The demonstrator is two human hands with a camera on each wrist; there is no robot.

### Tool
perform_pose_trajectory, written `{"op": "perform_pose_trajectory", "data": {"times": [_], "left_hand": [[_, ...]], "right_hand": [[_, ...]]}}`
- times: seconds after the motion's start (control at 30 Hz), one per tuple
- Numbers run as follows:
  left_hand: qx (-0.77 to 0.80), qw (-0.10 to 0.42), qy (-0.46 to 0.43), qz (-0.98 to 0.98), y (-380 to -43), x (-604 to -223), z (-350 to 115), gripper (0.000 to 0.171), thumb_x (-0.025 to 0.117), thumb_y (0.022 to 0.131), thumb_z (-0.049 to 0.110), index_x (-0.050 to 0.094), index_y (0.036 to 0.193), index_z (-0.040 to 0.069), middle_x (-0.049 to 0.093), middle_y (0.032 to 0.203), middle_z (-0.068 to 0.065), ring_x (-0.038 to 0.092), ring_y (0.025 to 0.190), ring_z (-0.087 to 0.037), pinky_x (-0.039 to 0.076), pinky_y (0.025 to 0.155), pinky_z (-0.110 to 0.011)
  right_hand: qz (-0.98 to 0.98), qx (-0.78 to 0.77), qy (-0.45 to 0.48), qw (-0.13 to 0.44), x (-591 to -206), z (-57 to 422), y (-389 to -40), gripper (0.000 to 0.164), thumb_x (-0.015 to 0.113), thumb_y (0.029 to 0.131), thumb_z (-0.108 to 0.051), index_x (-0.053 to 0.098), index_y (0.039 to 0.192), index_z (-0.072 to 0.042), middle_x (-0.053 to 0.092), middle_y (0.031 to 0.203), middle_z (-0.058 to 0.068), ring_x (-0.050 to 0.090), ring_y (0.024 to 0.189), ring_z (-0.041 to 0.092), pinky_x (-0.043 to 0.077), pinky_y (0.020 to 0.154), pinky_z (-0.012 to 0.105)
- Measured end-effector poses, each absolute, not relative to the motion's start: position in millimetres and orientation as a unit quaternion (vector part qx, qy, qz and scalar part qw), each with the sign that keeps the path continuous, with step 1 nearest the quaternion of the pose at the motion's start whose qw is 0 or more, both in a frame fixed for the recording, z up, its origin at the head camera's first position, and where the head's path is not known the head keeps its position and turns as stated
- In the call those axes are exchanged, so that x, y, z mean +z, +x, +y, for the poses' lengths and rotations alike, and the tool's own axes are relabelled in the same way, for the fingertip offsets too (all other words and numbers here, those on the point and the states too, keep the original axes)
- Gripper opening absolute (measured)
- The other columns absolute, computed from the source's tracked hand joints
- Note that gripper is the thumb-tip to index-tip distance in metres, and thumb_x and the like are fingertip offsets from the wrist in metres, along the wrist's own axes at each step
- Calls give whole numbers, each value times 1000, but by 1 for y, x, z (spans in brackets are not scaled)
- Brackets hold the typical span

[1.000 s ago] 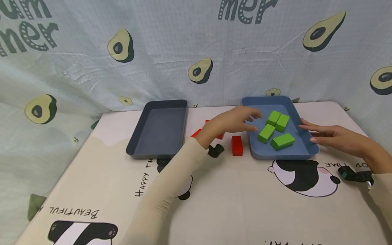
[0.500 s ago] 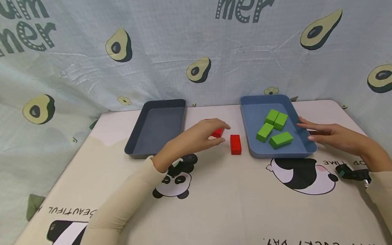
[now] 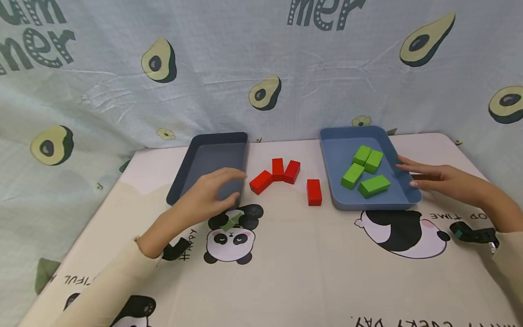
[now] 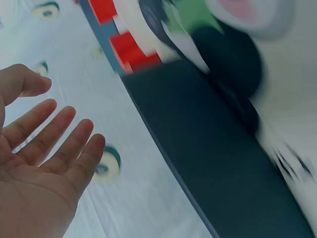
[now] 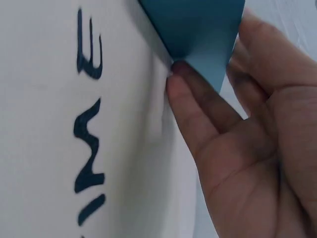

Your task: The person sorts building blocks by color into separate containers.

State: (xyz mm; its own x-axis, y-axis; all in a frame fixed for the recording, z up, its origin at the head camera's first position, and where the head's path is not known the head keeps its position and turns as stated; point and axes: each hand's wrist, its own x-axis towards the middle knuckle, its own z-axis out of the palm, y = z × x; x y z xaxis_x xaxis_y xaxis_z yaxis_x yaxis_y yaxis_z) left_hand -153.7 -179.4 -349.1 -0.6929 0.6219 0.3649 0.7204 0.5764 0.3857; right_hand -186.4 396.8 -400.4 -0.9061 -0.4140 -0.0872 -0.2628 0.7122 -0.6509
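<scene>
The dark grey, shallow rectangular tray, apparently plastic (image 3: pixel 220 152), lies at the left of the tabletop (image 3: pixel 302 263), long axis near to far. The left hand (image 3: pixel 206 193) hangs over its near right part, fingers extended, holding nothing.

Centre: red oblong blocks with smooth faces. The leftmost red block (image 3: pixel 261 182) slants from near left to far right; the second red block (image 3: pixel 277 169) points away from the person; the third red block (image 3: pixel 292 172) leans to far right; the lone red block (image 3: pixel 314 192) lies apart, long axis near to far. Judged light, stiff, slightly slippery, not fragile; best pinched across the long sides at mid-length.

Right: the blue shallow rectangular tray (image 3: pixel 339 154) contains green oblong blocks. The nearest green block (image 3: pixel 373 186) lies most crosswise; three further green blocks (image 3: pixel 352 176) slant away to far right. The right hand (image 3: pixel 453 181), fingers nearly straight, touches the tray's right wall without gripping.
</scene>
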Motion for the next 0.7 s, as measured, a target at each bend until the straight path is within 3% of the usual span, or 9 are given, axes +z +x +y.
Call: {"op": "perform_pose_trajectory", "data": {"times": [0.07, 0.13, 0.2, 0.27, 0.5, 0.57, 0.7], "left_hand": [[-254, 114, -374, -885, -152, -348, -194, 40, 72, 89, -1, 65, 128, 4, 66, 129, -9, 63, 121, -26, 54, 99, -45], [-252, 132, -367, -886, -150, -348, -207, 40, 72, 88, -3, 66, 127, 3, 66, 128, -9, 63, 120, -27, 54, 97, -45], [-251, 149, -360, -886, -148, -348, -219, 40, 73, 87, -4, 66, 126, 3, 67, 128, -10, 63, 120, -27, 54, 96, -44], [-250, 159, -351, -889, -145, -348, -230, 41, 73, 86, -5, 66, 126, 3, 67, 128, -10, 63, 120, -27, 53, 96, -42], [-247, 170, -305, -904, -139, -347, -261, 44, 74, 85, -8, 67, 126, 6, 68, 126, -6, 65, 115, -26, 52, 94, -31], [-253, 172, -289, -907, -139, -346, -269, 45, 74, 85, -9, 67, 126, 8, 69, 125, -6, 65, 114, -23, 52, 94, -23], [-279, 172, -254, -910, -141, -347, -284, 43, 73, 87, -8, 67, 127, 8, 68, 125, -6, 60, 119, -10, 44, 98, -9]], "right_hand": [[921, -326, -183, 114, -398, 397, -186, 57, 59, 105, -23, 40, 158, -20, 16, 169, -7, 10, 148, -6, 30, 116, 23], [923, -319, -182, 113, -396, 396, -186, 57, 60, 104, -23, 40, 158, -20, 17, 169, -7, 11, 149, -5, 33, 115, 24], [922, -318, -191, 112, -395, 395, -185, 57, 60, 104, -23, 41, 158, -18, 17, 169, -8, 12, 147, -9, 36, 114, 24], [926, -307, -194, 108, -394, 394, -185, 56, 60, 104, -25, 42, 157, -19, 19, 168, -12, 15, 137, -21, 33, 97, 4], [932, -282, -201, 104, -393, 395, -185, 57, 62, 103, -18, 43, 156, -13, 19, 167, -10, 15, 132, -26, 35, 97, 6], [932, -281, -206, 99, -392, 394, -185, 56, 63, 102, -16, 44, 155, -11, 20, 166, -11, 17, 126, -30, 31, 89, -1], [932, -280, -209, 98, -393, 394, -185, 56, 62, 102, -17, 44, 155, -11, 19, 166, -12, 16, 127, -29, 28, 91, -2]]}}
